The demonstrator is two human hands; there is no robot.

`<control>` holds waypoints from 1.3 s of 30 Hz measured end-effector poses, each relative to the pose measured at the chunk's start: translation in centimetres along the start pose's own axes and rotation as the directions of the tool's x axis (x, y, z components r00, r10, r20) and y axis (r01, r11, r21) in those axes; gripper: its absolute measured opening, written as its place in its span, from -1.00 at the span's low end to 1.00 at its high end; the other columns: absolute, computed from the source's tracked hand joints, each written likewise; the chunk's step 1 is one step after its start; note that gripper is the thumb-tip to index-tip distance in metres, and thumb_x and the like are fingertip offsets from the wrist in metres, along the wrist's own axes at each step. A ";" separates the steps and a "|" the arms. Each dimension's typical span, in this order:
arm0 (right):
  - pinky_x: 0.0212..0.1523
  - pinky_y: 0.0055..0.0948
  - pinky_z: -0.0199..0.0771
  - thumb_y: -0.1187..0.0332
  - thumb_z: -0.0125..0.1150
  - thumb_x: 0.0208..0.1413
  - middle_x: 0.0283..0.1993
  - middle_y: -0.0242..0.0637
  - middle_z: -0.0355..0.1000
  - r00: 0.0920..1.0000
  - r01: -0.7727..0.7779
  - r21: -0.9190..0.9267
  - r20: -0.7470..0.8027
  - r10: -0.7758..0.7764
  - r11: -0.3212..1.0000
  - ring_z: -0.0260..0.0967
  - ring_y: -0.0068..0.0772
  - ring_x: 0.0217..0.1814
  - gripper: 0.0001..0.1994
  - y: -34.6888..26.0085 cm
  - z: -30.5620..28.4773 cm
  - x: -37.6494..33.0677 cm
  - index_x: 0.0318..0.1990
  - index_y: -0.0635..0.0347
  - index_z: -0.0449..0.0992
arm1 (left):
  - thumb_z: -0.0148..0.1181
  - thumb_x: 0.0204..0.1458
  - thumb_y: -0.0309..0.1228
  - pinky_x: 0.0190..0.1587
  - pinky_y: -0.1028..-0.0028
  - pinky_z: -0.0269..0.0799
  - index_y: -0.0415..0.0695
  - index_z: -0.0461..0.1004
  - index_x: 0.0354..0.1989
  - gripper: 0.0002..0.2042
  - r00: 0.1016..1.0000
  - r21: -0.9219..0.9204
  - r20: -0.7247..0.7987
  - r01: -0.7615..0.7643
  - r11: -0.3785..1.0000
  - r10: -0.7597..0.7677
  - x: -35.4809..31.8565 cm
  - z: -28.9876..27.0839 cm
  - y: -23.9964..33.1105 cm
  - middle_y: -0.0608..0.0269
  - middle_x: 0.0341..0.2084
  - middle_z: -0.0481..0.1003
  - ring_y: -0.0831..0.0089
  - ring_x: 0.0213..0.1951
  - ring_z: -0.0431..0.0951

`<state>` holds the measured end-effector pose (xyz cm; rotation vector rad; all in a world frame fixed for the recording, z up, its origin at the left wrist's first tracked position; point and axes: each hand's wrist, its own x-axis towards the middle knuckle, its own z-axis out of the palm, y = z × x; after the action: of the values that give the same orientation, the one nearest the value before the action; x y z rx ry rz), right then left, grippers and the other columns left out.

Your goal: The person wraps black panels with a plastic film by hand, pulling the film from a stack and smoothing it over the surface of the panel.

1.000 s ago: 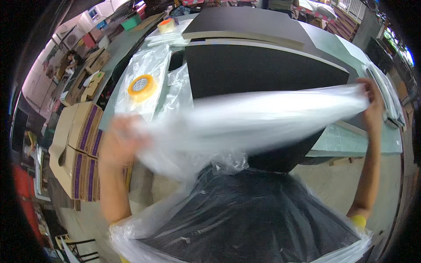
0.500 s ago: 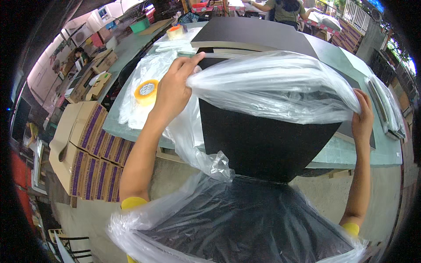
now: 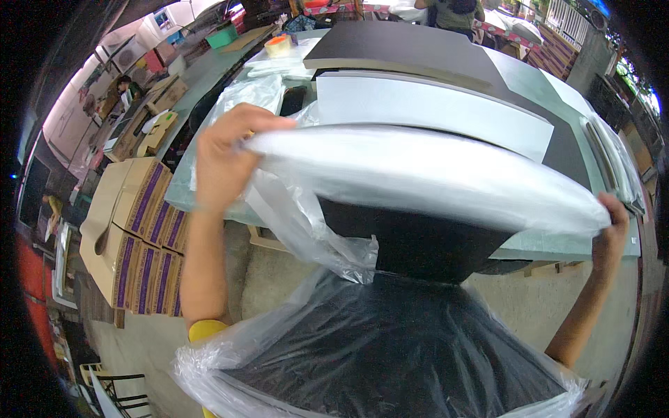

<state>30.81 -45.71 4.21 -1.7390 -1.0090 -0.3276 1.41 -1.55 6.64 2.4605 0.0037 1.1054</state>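
Clear plastic film [image 3: 418, 174] is stretched in a wide bunched band between my two hands, across the upper part of a large black board [image 3: 418, 244]. My left hand [image 3: 230, 157] pinches its left end, and my right hand [image 3: 611, 223] grips its right end; both are slightly blurred. Nearer to me, the lower part of the board is covered by the same kind of wrinkled film, bunched at both lower corners. A loose twist of film trails below my left hand. Just beyond the band, a pale flat panel [image 3: 432, 108] lies on the table.
The green table [image 3: 543, 244] holds more dark boards [image 3: 404, 52], stacked film [image 3: 279, 66], a tape roll [image 3: 278, 46] and wrapped panels [image 3: 610, 160] at right. Cartons [image 3: 139, 237] are stacked on the floor at left. Another person [image 3: 456, 14] is at the far side.
Both hands have spread farther apart and come lower, pulling the film band wider and tauter. The pale panel beyond it now shows. My left hand and film now cover the nearer tape roll.
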 end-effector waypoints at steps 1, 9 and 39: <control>-0.13 -0.43 0.27 0.30 0.23 -0.24 -0.27 -0.26 0.34 0.991 -0.134 0.286 0.025 0.132 0.949 0.31 -0.42 -0.20 -0.62 -0.1 -0.1 0.2 -0.22 0.29 0.38 | 0.09 -0.34 -0.61 -0.29 0.54 0.33 -0.14 0.38 -0.14 -0.57 0.978 -0.344 0.122 0.203 0.917 -0.171 -0.1 -1.2 -0.8 0.23 -0.42 0.41 0.46 -0.37 0.41; -0.35 -0.34 0.34 0.31 0.20 -0.29 -0.31 -0.27 0.37 0.356 -0.928 0.307 0.565 0.744 0.211 0.33 -0.27 -0.30 -0.61 15.3 7.4 -18.1 -0.21 0.25 0.38 | 0.18 -0.24 -0.37 -0.27 0.54 0.32 -0.24 0.35 -0.18 -0.61 0.457 -0.424 0.876 0.882 0.206 -0.153 -14.7 6.9 -4.9 0.22 -0.39 0.40 0.50 -0.37 0.40; 0.18 -0.29 -0.11 -0.10 -0.15 0.00 0.18 -0.01 -0.01 -0.086 -0.473 -0.483 0.857 0.507 0.737 -0.11 -0.13 0.24 -0.42 13.9 16.8 -20.6 0.10 0.06 0.18 | -0.07 -0.04 -0.11 -0.11 0.28 0.26 -0.09 0.38 -0.16 -0.63 0.018 0.404 0.888 0.450 0.797 -0.460 -23.8 19.6 -8.5 0.05 -0.26 0.41 0.15 -0.18 0.39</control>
<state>24.74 -41.98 -24.93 -2.1545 -1.0389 1.6282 0.67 -5.80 -25.08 2.3701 0.3988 -0.9111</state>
